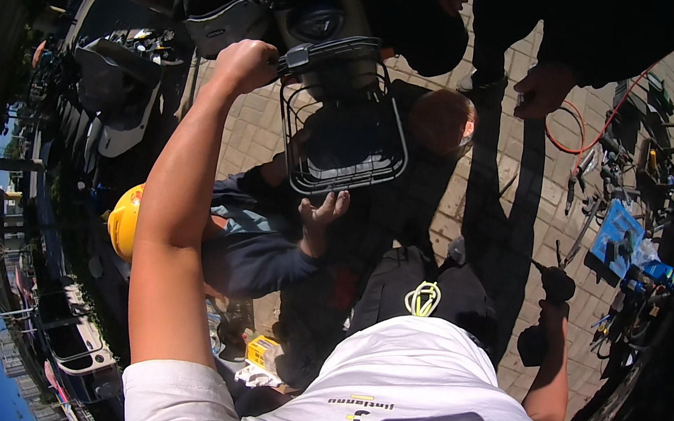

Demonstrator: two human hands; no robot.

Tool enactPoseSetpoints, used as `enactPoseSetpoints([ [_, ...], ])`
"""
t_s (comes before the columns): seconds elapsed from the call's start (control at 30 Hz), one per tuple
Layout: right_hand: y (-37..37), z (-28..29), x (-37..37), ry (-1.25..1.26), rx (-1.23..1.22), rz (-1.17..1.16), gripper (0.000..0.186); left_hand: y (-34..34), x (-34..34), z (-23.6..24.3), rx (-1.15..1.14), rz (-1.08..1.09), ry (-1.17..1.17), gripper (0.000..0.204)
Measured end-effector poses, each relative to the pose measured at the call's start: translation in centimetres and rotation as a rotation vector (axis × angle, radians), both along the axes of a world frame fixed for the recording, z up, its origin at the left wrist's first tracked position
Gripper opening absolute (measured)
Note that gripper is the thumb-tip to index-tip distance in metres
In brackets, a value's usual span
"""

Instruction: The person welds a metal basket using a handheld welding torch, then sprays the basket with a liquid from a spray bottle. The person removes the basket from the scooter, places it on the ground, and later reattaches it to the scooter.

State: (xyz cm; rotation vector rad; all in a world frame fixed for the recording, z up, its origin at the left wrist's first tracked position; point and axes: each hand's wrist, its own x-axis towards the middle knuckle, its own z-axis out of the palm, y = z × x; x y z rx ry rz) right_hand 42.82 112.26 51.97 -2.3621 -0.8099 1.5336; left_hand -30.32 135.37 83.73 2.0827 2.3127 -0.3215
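Note:
At the upper left corner of a black wire basket (339,184), my left hand (245,66) is a closed fist on the frame. The basket sits against an electric scooter (320,20), and what lies under my fingers is partly hidden. Below the basket crouches a person in a yellow helmet (124,219). That person's raised hand (324,213) touches the basket's near edge. Low on my right side, my right hand (553,313) is wrapped round the grip of a dark cordless drill (556,285), its bit pointing away from me.
Another person in dark clothes stands beyond, a hand (544,89) hanging down. A red hose (574,150) crosses the paving (562,222). Tools and a blue tray (616,235) lie at right. More scooters (112,88) stand at left. A yellow box (264,352) lies near my left side.

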Motion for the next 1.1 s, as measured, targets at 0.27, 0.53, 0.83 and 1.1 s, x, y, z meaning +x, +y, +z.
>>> enactPoseSetpoints([
  [0.27, 0.0, -0.7, 1.1, 0.037, -0.037, -0.052, 0.023, -0.6, 1.9, -1.6, -0.073, -0.039, 0.029, 0.027],
  [0.53, 0.4, -0.1, 0.0, 0.06, 0.106, -0.036, 0.022, -1.3, 1.8, 0.9, 0.085, -0.016, 0.032, 0.018],
  [0.83, 0.2, 0.3, -0.1, 0.019, 0.068, 0.034, 0.021, -1.8, 3.9, 0.8, 0.021, -0.153, 0.161, 0.017],
  [1.1, -0.7, 1.3, 0.8, -0.005, 0.074, 0.062, 0.016, -2.9, 2.1, -3.4, -0.052, -0.211, 0.082, 0.012],
])
